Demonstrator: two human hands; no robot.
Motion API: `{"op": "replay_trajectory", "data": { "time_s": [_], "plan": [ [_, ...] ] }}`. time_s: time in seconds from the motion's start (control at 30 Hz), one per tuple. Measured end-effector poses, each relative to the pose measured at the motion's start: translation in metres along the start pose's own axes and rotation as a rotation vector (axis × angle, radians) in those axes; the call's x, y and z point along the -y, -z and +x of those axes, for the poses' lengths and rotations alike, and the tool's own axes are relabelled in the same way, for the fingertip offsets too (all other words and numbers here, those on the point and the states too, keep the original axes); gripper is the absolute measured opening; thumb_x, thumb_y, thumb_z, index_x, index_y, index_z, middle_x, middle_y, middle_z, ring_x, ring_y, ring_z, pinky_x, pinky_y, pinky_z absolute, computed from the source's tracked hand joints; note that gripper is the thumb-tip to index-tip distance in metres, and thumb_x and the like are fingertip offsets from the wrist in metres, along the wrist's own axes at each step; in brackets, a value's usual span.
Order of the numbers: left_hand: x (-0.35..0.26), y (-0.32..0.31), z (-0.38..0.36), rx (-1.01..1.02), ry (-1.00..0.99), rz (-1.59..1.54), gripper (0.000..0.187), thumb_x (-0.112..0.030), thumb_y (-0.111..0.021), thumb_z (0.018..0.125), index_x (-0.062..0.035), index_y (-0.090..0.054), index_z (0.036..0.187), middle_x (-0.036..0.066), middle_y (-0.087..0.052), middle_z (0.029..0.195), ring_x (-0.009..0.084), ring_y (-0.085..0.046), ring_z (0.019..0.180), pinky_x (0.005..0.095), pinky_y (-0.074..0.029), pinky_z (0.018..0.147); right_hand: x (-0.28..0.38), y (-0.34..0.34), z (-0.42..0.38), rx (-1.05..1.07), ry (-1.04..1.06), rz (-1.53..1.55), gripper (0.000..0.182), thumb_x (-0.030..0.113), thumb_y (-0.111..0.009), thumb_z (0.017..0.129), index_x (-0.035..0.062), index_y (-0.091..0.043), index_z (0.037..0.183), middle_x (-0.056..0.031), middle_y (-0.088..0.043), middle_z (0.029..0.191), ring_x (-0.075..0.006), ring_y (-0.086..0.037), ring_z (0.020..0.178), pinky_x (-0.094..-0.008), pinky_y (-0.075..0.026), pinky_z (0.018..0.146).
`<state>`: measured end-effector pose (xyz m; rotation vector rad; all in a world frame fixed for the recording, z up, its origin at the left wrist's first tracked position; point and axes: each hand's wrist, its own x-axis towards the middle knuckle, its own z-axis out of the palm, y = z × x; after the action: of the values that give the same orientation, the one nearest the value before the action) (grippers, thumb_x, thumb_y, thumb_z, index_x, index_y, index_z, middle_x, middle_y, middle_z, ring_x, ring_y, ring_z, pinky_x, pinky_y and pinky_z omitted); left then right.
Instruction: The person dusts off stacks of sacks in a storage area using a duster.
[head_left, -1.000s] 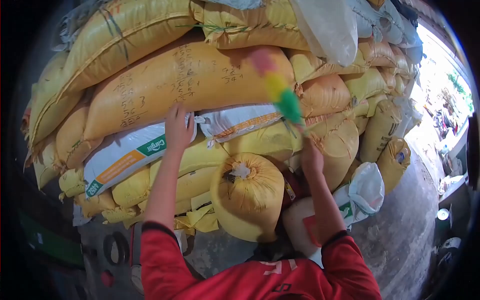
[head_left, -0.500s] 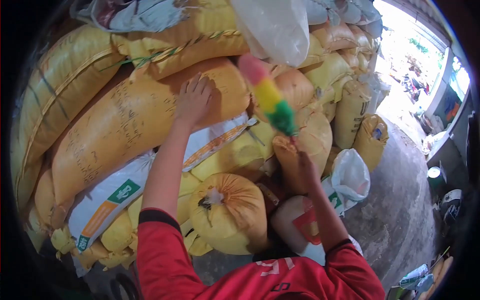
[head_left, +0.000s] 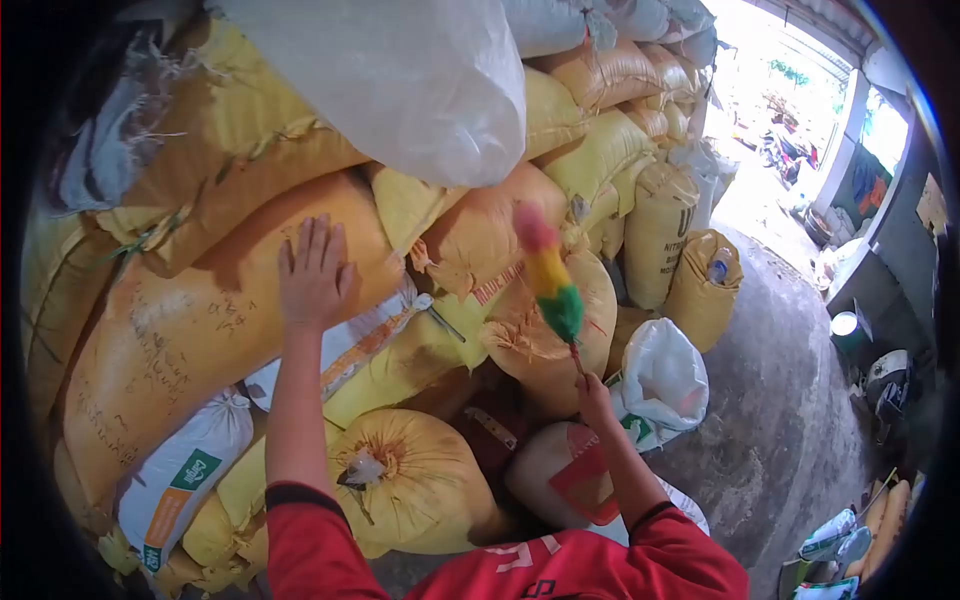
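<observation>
My left hand (head_left: 314, 275) lies flat, fingers outstretched, on a large orange-yellow sack (head_left: 215, 310) with handwriting on its side. In my right hand (head_left: 594, 402) is the thin handle of a feather duster (head_left: 553, 275), banded pink, yellow and green. Its fluffy head points up in front of a round orange sack (head_left: 575, 315). Below my left forearm lies a white sack (head_left: 190, 465) with a green and orange print. A tied yellow sack (head_left: 415, 480) stands between my arms.
A translucent white bag (head_left: 400, 85) hangs over the stack at the top. An open white sack (head_left: 662, 375) stands right of my right hand. Yellow sacks (head_left: 705, 290) line the concrete floor (head_left: 760, 430), which leads to a bright doorway (head_left: 775, 130).
My view has shifted to the right, so the sacks sit further left. The duster has swung to a more upright angle, lower against the sacks. My left hand stays flat on the large sack.
</observation>
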<state>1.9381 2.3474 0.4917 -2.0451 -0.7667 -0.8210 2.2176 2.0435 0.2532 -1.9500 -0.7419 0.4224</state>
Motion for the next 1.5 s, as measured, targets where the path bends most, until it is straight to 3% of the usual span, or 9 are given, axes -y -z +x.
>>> {"op": "replay_trajectory", "data": {
  "time_s": [0.23, 0.37, 0.4, 0.63, 0.8, 0.9, 1.1, 1.33, 1.5],
  "plan": [
    [-0.003, 0.003, 0.000, 0.054, 0.020, 0.114, 0.052, -0.037, -0.045, 0.081, -0.0202, -0.036, 0.130, -0.001, -0.032, 0.137, 0.0157, -0.028, 0.127, 0.0511, -0.014, 0.101, -0.076, -0.052, 0.052, -0.001, 0.109, -0.280, 0.027, 0.025, -0.042, 0.088, -0.0006, -0.052, 0.083, -0.0179, -0.058, 0.071, -0.0347, -0.056, 0.064, -0.0443, -0.041, 0.059],
    [-0.003, 0.002, -0.002, 0.008, 0.023, 0.113, 0.051, -0.037, -0.044, 0.081, -0.0210, -0.037, 0.130, -0.001, -0.033, 0.137, 0.0148, -0.030, 0.126, 0.0499, -0.013, 0.102, -0.120, -0.051, 0.069, -0.082, -0.281, 0.024, 0.029, 0.024, -0.043, 0.086, -0.0020, -0.053, 0.078, -0.0149, -0.057, 0.065, -0.0274, -0.052, 0.056, -0.0395, -0.038, 0.054],
    [-0.004, 0.001, -0.001, 0.011, 0.027, 0.113, 0.051, -0.037, -0.043, 0.081, -0.0211, -0.038, 0.129, -0.001, -0.033, 0.136, 0.0149, -0.031, 0.126, 0.0495, -0.013, 0.102, -0.145, -0.064, 0.074, -0.153, 0.122, -0.047, 0.029, 0.024, -0.043, 0.086, -0.0021, -0.053, 0.079, -0.0137, -0.055, 0.062, -0.0264, -0.051, 0.055, -0.0381, -0.038, 0.054],
    [-0.004, 0.004, 0.002, 0.018, 0.027, 0.098, 0.056, -0.043, -0.046, 0.079, -0.0196, -0.038, 0.129, 0.000, -0.033, 0.137, 0.0153, -0.029, 0.126, 0.0490, -0.012, 0.102, -0.043, -0.077, 0.089, -0.055, 0.276, -0.105, 0.031, 0.029, -0.042, 0.088, 0.0006, -0.052, 0.079, -0.0081, -0.049, 0.055, -0.0211, -0.049, 0.049, -0.0352, -0.038, 0.048],
    [-0.006, 0.009, 0.004, 0.081, 0.041, 0.074, 0.062, -0.052, -0.046, 0.076, -0.0193, -0.038, 0.129, -0.001, -0.033, 0.136, 0.0163, -0.029, 0.127, 0.0496, -0.013, 0.101, -0.062, -0.077, 0.137, 0.177, -0.623, 0.639, 0.032, 0.032, -0.040, 0.089, 0.0040, -0.050, 0.078, -0.0051, -0.047, 0.053, -0.0172, -0.043, 0.040, -0.0333, -0.032, 0.037],
    [-0.007, 0.006, 0.003, 0.035, 0.035, 0.085, 0.064, -0.054, -0.046, 0.076, -0.0196, -0.038, 0.129, -0.001, -0.033, 0.137, 0.0160, -0.029, 0.127, 0.0496, -0.014, 0.100, -0.058, -0.101, 0.115, 0.030, -0.120, 0.377, 0.030, 0.030, -0.041, 0.089, 0.0019, -0.050, 0.082, -0.0082, -0.048, 0.056, -0.0194, -0.048, 0.047, -0.0337, -0.037, 0.043],
    [-0.008, 0.006, 0.004, 0.038, 0.044, 0.117, 0.064, -0.055, -0.046, 0.075, -0.0206, -0.039, 0.129, -0.002, -0.034, 0.136, 0.0153, -0.030, 0.126, 0.0487, -0.016, 0.100, -0.091, -0.112, 0.037, -0.103, 0.140, 0.026, 0.032, 0.025, -0.038, 0.090, -0.0036, -0.049, 0.080, -0.0173, -0.054, 0.069, -0.0294, -0.052, 0.066, -0.0367, -0.042, 0.066],
    [-0.009, 0.005, 0.004, 0.076, 0.051, 0.138, 0.063, -0.055, -0.047, 0.075, -0.0212, -0.040, 0.128, -0.002, -0.036, 0.135, 0.0146, -0.032, 0.124, 0.0470, -0.018, 0.099, -0.101, -0.080, 0.042, 0.159, -0.302, 0.335, 0.043, 0.036, -0.038, 0.090, -0.0006, -0.049, 0.070, -0.0083, -0.047, 0.057, -0.0209, -0.046, 0.052, -0.0336, -0.038, 0.050],
    [-0.010, 0.007, 0.005, 0.066, 0.067, 0.140, 0.062, -0.055, -0.048, 0.074, -0.0213, -0.041, 0.127, -0.002, -0.037, 0.134, 0.0147, -0.034, 0.123, 0.0465, -0.019, 0.098, -0.182, -0.111, 0.012, 0.192, -0.059, -0.064, 0.045, 0.039, -0.037, 0.090, 0.0026, -0.048, 0.065, -0.0046, -0.048, 0.056, -0.0155, -0.047, 0.049, -0.0290, -0.036, 0.045]
  ]
}}
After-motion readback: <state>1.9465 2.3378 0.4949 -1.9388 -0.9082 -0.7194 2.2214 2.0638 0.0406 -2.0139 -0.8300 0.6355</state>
